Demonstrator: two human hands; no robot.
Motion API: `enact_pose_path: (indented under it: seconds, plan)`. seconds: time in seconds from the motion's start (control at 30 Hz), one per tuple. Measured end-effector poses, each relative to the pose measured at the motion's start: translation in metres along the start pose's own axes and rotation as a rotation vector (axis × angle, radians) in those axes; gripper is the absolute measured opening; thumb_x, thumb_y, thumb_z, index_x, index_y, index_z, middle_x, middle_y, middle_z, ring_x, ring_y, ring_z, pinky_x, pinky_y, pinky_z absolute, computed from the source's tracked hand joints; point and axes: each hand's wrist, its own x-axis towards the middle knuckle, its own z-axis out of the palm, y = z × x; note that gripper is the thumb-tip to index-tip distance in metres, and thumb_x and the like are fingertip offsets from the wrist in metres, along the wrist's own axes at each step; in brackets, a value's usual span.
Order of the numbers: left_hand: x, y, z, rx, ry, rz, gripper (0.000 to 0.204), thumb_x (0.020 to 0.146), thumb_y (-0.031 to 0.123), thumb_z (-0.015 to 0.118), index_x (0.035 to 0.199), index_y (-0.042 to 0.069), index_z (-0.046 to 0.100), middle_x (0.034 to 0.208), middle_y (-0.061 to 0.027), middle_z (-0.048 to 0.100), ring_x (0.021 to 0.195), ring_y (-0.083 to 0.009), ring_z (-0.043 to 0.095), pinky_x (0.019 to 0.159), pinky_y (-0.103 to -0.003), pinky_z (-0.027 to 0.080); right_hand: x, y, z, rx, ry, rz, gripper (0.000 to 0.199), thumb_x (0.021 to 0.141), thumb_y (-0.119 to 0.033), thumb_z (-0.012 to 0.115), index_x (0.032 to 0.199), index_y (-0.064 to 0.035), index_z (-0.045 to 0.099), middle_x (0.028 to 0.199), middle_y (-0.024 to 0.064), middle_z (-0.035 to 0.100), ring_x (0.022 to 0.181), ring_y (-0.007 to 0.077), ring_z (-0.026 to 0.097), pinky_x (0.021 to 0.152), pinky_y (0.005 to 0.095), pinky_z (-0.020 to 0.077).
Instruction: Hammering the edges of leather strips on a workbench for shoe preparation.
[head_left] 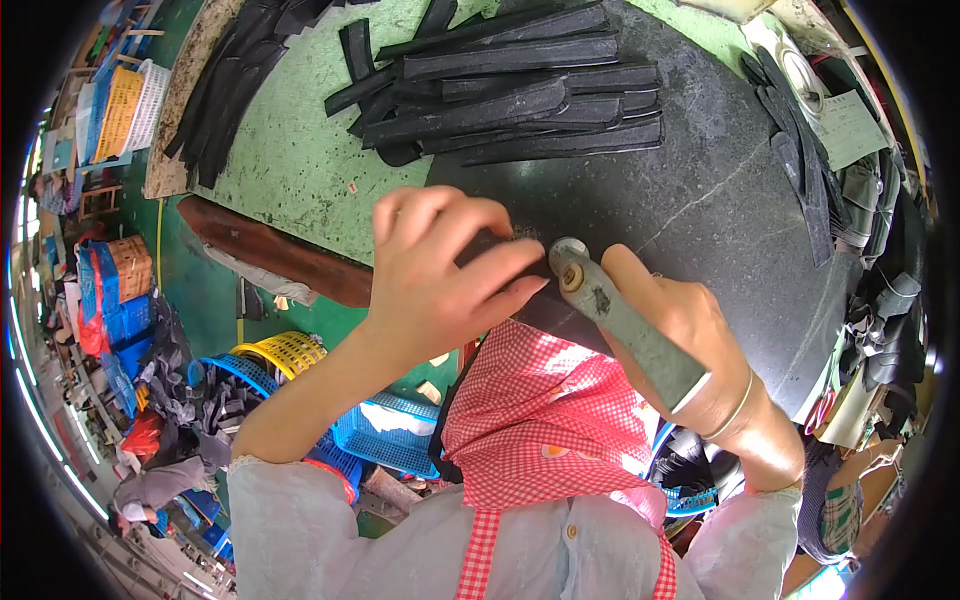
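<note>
My right hand (675,310) is closed round the handle of a hammer, its fingers hiding most of the grip. The worn grey metal hammer head (635,335) has a round striking face at its far end, close over the dark stone slab (720,200). Just left of that face, my left hand (440,260) is bent over the slab's near edge, thumb and forefinger pinched together. Whatever dark piece sits in this pinch blends into the slab. Beyond both hands lies a loose pile of black flat strips (510,95), which look like leather or fabric.
More black strips (235,90) lie at the green tabletop's left side, others (800,150) at the right. A brown curved edge piece (280,250) runs along the table's near left. Below are a yellow basket (285,352) and a blue basket (390,435). A red checked apron (550,420) covers my front.
</note>
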Motion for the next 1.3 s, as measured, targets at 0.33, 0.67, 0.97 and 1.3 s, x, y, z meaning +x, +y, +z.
enact_pose_path:
  seconds: [0.33, 0.67, 0.97, 1.3]
  plan:
    - [-0.018, 0.010, 0.007, -0.043, 0.051, -0.063, 0.025, 0.070, 0.016, 0.088, 0.090, 0.021, 0.075, 0.105, 0.0077, 0.068, 0.101, -0.0230, 0.058, 0.093, -0.045, 0.037, 0.011, 0.004, -0.002, -0.055, -0.036, -0.073, 0.024, 0.094, -0.010, 0.065, 0.111, -0.0027, 0.050, 0.079, 0.0227, 0.066, 0.076, 0.0452, 0.070, 0.065, 0.0530, 0.0557]
    - [-0.021, 0.012, 0.007, -0.068, 0.098, -0.187, 0.030, 0.070, 0.020, 0.092, 0.096, 0.026, 0.081, 0.106, 0.0053, 0.064, 0.106, -0.0242, 0.055, 0.094, -0.043, 0.039, 0.006, 0.005, -0.008, -0.112, -0.039, -0.085, 0.022, 0.095, -0.012, 0.067, 0.110, -0.0032, 0.053, 0.073, 0.0204, 0.066, 0.072, 0.0433, 0.071, 0.061, 0.0509, 0.0558]
    - [0.008, 0.005, 0.020, -0.125, 0.035, 0.031, 0.019, 0.074, 0.019, 0.091, 0.087, 0.021, 0.077, 0.095, 0.0073, 0.066, 0.097, -0.0232, 0.057, 0.091, -0.043, 0.040, -0.011, 0.010, -0.012, 0.036, 0.139, 0.019, 0.012, 0.101, -0.004, 0.069, 0.108, -0.0011, 0.060, 0.078, 0.0175, 0.059, 0.064, 0.0375, 0.059, 0.060, 0.0359, 0.0480]
    - [0.010, 0.007, 0.014, -0.036, 0.011, -0.105, 0.037, 0.074, 0.027, 0.089, 0.110, 0.025, 0.080, 0.105, 0.0030, 0.063, 0.105, -0.0240, 0.055, 0.097, -0.043, 0.038, -0.003, 0.005, -0.013, -0.055, 0.000, 0.023, 0.012, 0.101, -0.006, 0.066, 0.106, -0.0023, 0.057, 0.072, 0.0181, 0.053, 0.070, 0.0473, 0.062, 0.058, 0.0430, 0.0489]
